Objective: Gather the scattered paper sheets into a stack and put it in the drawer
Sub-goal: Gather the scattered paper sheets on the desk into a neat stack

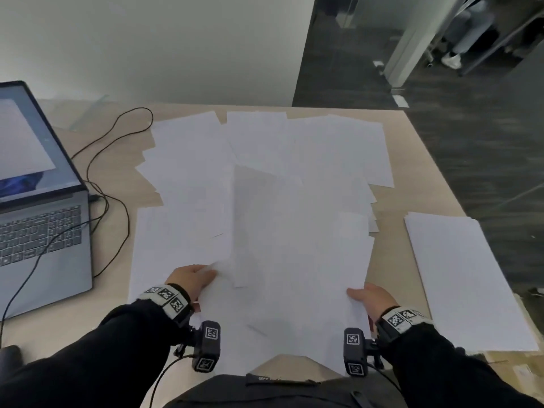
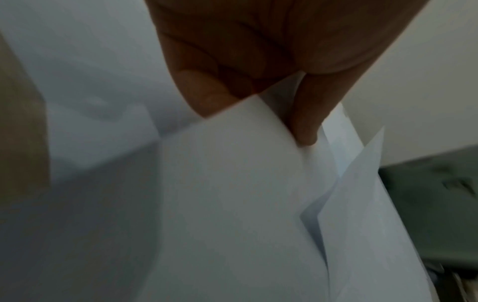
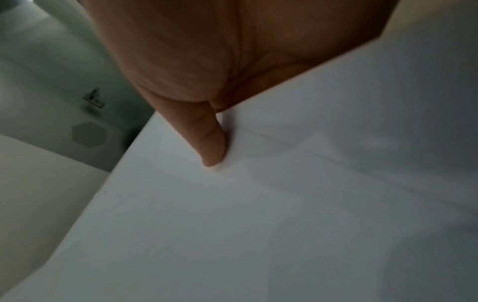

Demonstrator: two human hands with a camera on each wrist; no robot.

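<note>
Both hands held a loose bundle of sheets [image 1: 294, 260] at the tabletop's [image 1: 117, 304] near edge: the left hand [image 1: 191, 279] pinched several uneven edges, the right hand [image 1: 372, 298] clamped the other side, thumb [image 3: 209, 143] on top. More sheets lay fanned toward the far edge, and a stack [image 1: 465, 284] overhung the right edge. Unaligned pages could slip from the left pinch; dragging might nudge that stack off, or snag the cable [image 1: 117, 178] beside the laptop [image 1: 38, 201]. No drawer showed.

Head view looks down; wrist views close; all share paper sheets [image 1: 294, 231].
</note>
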